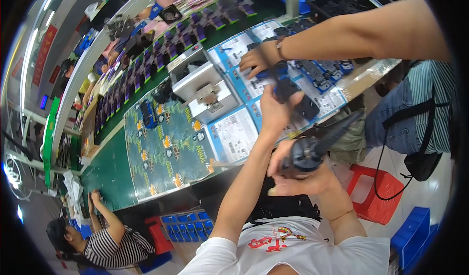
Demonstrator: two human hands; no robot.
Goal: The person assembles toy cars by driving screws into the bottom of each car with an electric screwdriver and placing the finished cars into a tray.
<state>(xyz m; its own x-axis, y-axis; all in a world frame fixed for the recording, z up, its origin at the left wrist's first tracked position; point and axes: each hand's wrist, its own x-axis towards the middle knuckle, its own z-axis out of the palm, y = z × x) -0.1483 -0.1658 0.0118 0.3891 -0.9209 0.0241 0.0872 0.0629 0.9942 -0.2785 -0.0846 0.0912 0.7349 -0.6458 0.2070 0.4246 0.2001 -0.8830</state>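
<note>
My left hand (pixel 274 113) reaches over the front edge of the bench, its fingers and thumb closed round a dark two-way radio (pixel 302 101). That radio is smeared by motion, and part of it is hidden by my fingers. Nearer to my body, my right hand (pixel 312 183) is wrapped round a second black two-way radio (pixel 305 155), its knob end facing up and its thick antenna slanting to the upper right. Just beyond my left hand, a co-worker's hand (pixel 258 62) is spread over the printed sheets (pixel 234 133).
Blue-and-black radio parts (pixel 320 72) lie at the right of the bench. A white test fixture (pixel 207 97) stands left of my hands, beside a patterned mat (pixel 168 145). A red stool (pixel 378 194) and blue bins (pixel 413 238) are at right. Another person (pixel 115 243) sits at lower left.
</note>
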